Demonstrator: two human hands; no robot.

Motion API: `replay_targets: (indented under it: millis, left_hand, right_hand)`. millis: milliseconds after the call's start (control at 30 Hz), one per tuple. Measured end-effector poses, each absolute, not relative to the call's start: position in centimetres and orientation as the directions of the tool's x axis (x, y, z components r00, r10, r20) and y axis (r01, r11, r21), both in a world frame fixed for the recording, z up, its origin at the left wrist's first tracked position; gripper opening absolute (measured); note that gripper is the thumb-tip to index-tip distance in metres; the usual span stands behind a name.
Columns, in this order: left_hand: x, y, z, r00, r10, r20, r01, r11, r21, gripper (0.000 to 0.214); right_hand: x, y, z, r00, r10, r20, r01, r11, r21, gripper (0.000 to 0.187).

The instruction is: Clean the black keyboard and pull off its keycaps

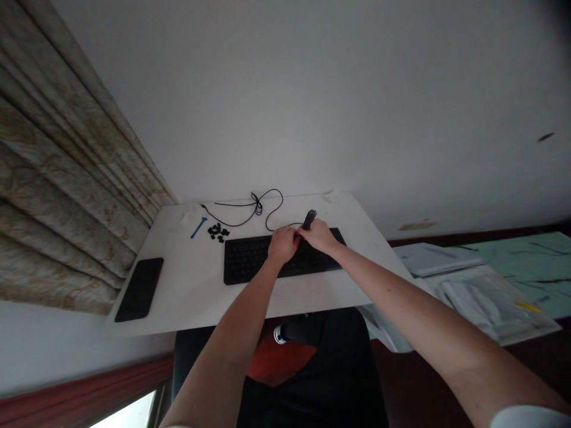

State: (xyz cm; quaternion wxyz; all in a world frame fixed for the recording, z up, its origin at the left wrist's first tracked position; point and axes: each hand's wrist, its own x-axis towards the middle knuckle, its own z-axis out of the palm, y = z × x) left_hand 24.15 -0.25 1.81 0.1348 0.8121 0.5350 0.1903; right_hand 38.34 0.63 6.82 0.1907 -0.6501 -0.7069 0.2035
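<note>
White laminate desk [187, 291] observed; on it, a slim black keyboard [250, 261]. My left hand [282, 245] lies curled on the keys; any grip I cannot tell. My right hand [319, 235] grips a stubby black tool [308, 219] above the far edge. Loose black keycaps [217, 232] and a blue plastic strip [198, 227] sit left of the keyboard.

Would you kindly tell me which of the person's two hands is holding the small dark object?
The right hand grips the small dark object; the left hand lies on the black keyboard and shows nothing in it.
</note>
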Motion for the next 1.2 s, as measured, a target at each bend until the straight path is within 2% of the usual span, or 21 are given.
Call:
replay_targets:
  millis: [400, 600, 700, 767, 833, 933, 1100, 1200]
  left_hand:
    - [24.4, 0.0, 1.4, 0.361, 0.918, 0.165, 0.822, -0.397, 0.409, 0.019]
    - [24.6, 0.0, 1.3, 0.360, 0.919, 0.161, 0.813, -0.394, 0.428, 0.018]
    - [24.5, 0.0, 1.3, 0.351, 0.920, 0.176, 0.806, -0.392, 0.443, 0.019]
    - [24.4, 0.0, 1.2, 0.336, 0.922, 0.195, 0.796, -0.388, 0.465, 0.019]
    - [24.4, 0.0, 1.0, 0.314, 0.925, 0.216, 0.774, -0.381, 0.506, 0.019]
    - [24.4, 0.3, 0.6, 0.227, 0.948, 0.224, 0.707, -0.319, 0.632, 0.018]
    - [23.7, 1.7, 0.8, -0.009, 0.992, 0.129, 0.425, -0.113, 0.898, 0.016]
    - [21.2, 2.8, 1.7, -0.047, 0.998, 0.041, 0.289, -0.026, 0.957, 0.023]
  right_hand:
    - [38.3, 0.8, 7.4, -0.093, 0.995, -0.026, 0.824, 0.063, -0.563, 0.024]
    - [39.3, 2.3, 9.9, -0.060, 0.998, 0.032, 0.807, 0.067, -0.587, 0.030]
    - [40.0, 2.8, 10.2, -0.059, 0.998, -0.004, 0.716, 0.040, -0.697, 0.023]
    - [40.4, 2.8, 9.6, -0.004, 0.999, -0.039, 0.543, -0.031, -0.839, 0.015]
    - [40.9, 2.6, 8.6, 0.102, 0.993, -0.061, 0.340, -0.092, -0.936, 0.009]
    - [42.1, 2.0, 6.8, 0.245, 0.968, -0.052, 0.156, -0.092, -0.983, 0.008]
    - [46.0, -0.2, 3.5, 0.398, 0.916, 0.047, 0.054, 0.028, -0.998, 0.017]
    - [48.2, -1.8, 1.5, 0.521, 0.850, 0.078, 0.002, 0.091, -0.996, 0.023]
